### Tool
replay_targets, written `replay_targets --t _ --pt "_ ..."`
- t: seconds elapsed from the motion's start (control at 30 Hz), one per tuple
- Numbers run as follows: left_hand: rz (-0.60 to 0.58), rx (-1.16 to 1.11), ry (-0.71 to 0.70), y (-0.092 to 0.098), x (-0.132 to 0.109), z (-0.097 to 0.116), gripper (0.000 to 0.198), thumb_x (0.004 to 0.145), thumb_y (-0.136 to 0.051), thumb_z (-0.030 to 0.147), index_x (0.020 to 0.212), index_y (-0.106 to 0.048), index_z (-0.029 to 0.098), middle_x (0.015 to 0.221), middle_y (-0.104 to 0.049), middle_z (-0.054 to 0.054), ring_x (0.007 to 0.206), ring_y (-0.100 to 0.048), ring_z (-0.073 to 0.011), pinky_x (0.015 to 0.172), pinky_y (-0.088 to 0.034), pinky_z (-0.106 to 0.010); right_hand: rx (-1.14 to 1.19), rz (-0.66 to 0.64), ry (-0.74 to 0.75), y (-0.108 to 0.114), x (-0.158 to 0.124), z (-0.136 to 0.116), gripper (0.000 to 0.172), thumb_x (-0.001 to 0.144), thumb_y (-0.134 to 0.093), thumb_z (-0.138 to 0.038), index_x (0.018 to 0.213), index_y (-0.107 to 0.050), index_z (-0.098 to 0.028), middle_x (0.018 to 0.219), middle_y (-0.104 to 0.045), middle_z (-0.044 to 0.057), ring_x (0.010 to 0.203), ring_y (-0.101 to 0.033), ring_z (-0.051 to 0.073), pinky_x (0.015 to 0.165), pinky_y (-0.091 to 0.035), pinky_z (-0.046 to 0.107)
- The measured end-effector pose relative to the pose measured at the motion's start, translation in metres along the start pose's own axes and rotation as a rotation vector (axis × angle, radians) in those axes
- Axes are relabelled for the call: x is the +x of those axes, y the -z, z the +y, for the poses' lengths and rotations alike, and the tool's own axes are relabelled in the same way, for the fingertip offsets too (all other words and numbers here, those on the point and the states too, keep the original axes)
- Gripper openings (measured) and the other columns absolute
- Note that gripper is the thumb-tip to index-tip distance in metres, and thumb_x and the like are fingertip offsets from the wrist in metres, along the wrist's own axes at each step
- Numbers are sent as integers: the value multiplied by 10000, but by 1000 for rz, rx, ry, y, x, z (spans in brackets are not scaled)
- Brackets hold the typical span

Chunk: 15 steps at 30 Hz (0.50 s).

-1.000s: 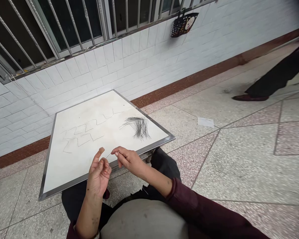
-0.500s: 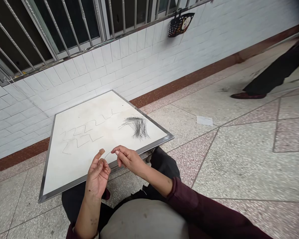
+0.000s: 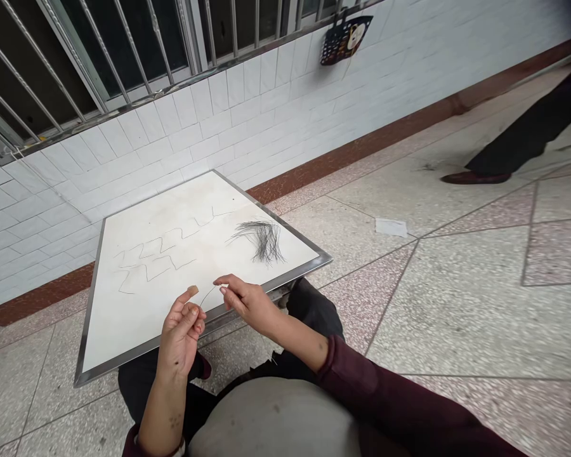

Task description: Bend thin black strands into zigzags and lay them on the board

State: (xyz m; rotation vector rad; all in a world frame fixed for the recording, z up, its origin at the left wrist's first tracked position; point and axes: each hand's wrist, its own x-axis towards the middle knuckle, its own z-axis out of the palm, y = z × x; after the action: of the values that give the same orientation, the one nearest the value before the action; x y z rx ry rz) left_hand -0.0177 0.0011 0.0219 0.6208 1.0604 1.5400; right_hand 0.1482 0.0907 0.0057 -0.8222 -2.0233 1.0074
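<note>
My left hand (image 3: 181, 327), closed in a pinch, holds one end of a thin dark wire (image 3: 206, 297) above the near edge of the white board (image 3: 124, 336). The wire curves up to the right. At its upper end is my right hand (image 3: 245, 303), its index finger stretched out and the thumb a little apart; whether the fingertip touches the wire is hard to tell. Several bent zigzag wires (image 3: 159, 270) lie across the left and middle of the board. A loose bunch of dark wires (image 3: 266, 241) lies on its right side.
The metal-edged board stands over my knees, close to a white tiled wall (image 3: 181, 139) with a barred window (image 3: 124, 51). A dark basket (image 3: 345, 41) hangs from the bars. On the floor lies a white paper (image 3: 391, 227). A person's leg (image 3: 523, 136) is at the far right.
My left hand has shifted slightly left and down with the wire. My right index finger and thumb look farther apart, and more of the wire shows between the hands.
</note>
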Motion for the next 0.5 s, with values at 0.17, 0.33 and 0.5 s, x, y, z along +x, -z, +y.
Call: replay_targets --t 0.17,0.33,0.5 --pt "5 146 -16 6 -3 -1 504 772 -747 290 1238 -588 182 738 -590 4 544 -424 -43 513 -335 -163 34 31 25 -2 0 1 218 957 -434 -319 1003 -610 -198 630 -624 -16 548 -550 109 569 -408 212" --pt "75 439 -101 -11 -1 12 448 816 -684 373 1222 -603 201 805 -603 -26 648 -507 -103 582 -406 -213 28 81 -15 0 2 7 207 940 -440 -322 961 -602 -194 578 -585 -32 492 -494 104 531 -379 212" --pt "3 378 -172 -32 -71 10 391 792 -715 321 1170 -652 242 1074 -635 -90 991 -578 -255 764 -499 -327 42 143 -130 1 4 14 218 925 -440 -364 922 -587 -203 548 -548 -44 472 -454 109 500 -358 217"
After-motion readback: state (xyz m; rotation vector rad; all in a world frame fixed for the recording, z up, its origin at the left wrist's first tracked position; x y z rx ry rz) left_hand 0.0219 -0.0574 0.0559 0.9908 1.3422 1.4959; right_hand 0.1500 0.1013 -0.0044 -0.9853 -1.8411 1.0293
